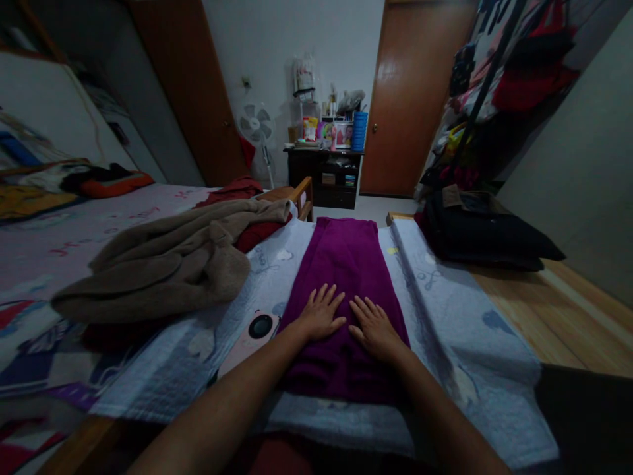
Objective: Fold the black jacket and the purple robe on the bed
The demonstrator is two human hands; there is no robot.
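A purple garment [346, 257], folded into a long panel, lies flat on a pale blue patterned cloth [445, 310]. My left hand [322, 313] rests palm down on the left part of the garment, fingers spread. Beside it, my right hand [376, 328] also lies flat on the purple fabric with its fingers apart. The two hands are a short gap from each other, and neither grips anything. To the left of the garment, partly behind my left forearm, is a pink phone-like object [251, 336] with a dark round part.
A brown fleece garment [163, 264] is heaped at the left over dark red cloth. Folded black clothes [479, 227] are stacked at the right on a wooden surface [558, 316]. Farther back stand a fan [257, 125] and a dark cabinet [324, 178].
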